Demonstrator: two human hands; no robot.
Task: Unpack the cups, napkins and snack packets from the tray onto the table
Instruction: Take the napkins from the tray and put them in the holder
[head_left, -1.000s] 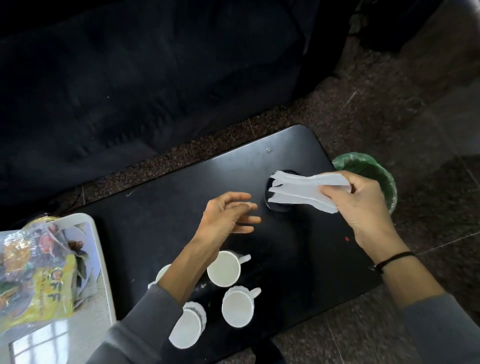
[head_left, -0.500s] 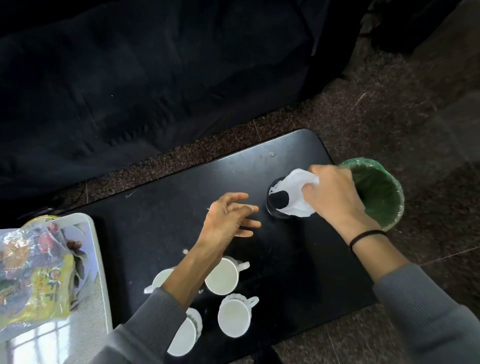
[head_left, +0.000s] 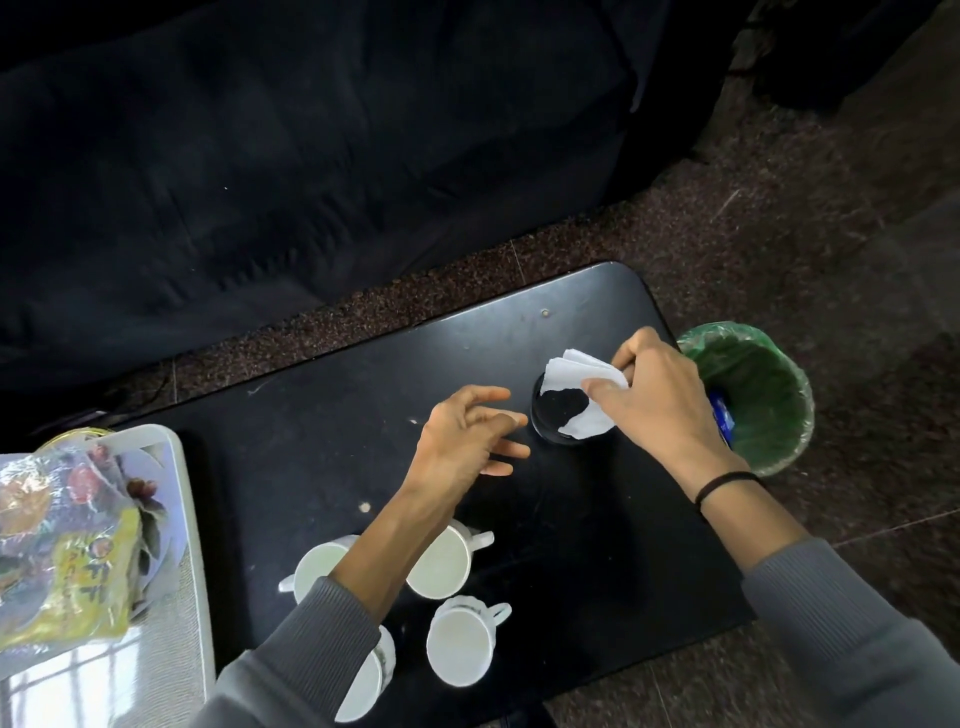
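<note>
My right hand (head_left: 657, 402) grips a bunch of white napkins (head_left: 576, 376) and holds them over a round black holder (head_left: 553, 421) on the black table (head_left: 311, 447). Just left of the holder my left hand (head_left: 462, 441) hovers with its fingers spread and nothing in it. Several white cups (head_left: 460, 647) lie upside down near the table's front edge; my left forearm partly covers some of them. At the far left a white tray (head_left: 176, 519) holds clear and yellow snack packets (head_left: 62, 551).
A green-lined waste bin (head_left: 753, 395) stands on the floor right beside the table's right end. A dark sofa (head_left: 311, 156) runs along behind the table. The floor is speckled brown stone.
My right hand has brought the napkins down from above the table's right end onto the black holder. My left hand has stayed beside the holder, fingers apart.
</note>
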